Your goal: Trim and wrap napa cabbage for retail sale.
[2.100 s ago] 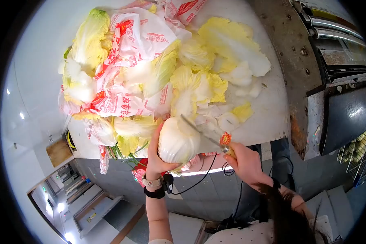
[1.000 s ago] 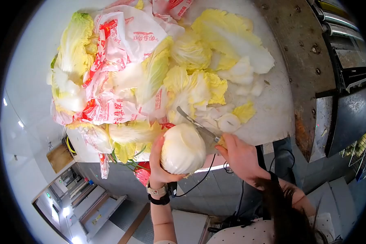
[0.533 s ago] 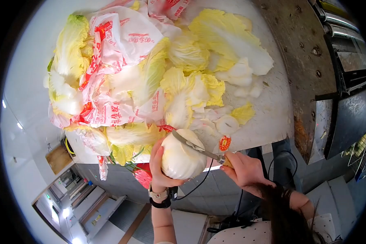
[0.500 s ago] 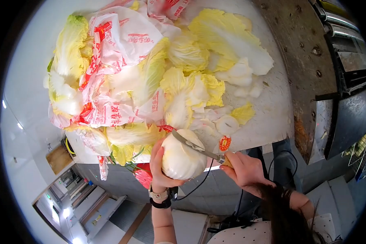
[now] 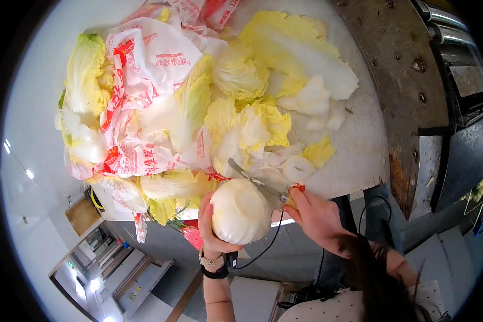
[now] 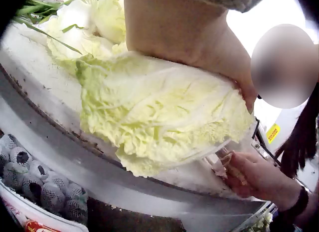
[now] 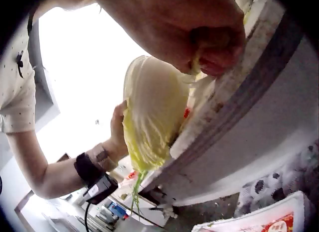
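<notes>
A napa cabbage (image 5: 241, 212), its pale cut base turned up toward the head camera, is held at the table's near edge. My left hand (image 5: 206, 228) grips it from the left, thumb underneath. In the left wrist view the leafy side of the cabbage (image 6: 159, 110) fills the middle. My right hand (image 5: 316, 217) grips the wooden handle of a knife (image 5: 271, 192). The blade lies just beyond the cabbage's upper right edge, off the cut base. In the right wrist view, my right hand (image 7: 174, 27) hides most of the knife beside the cabbage (image 7: 154, 102).
Loose cabbage leaves (image 5: 300, 53) and a round white slice (image 5: 297, 169) lie on the white table (image 5: 354, 145). White and red plastic bags (image 5: 155, 59) cover the left part among more cabbages. Net-wrapped round items (image 6: 40, 177) sit in a box below the table edge.
Half a second ago the knife blade lay across the cabbage's cut base; now it is off the base, on the table side. The left hand still grips the cabbage, and the head view has shifted slightly.
</notes>
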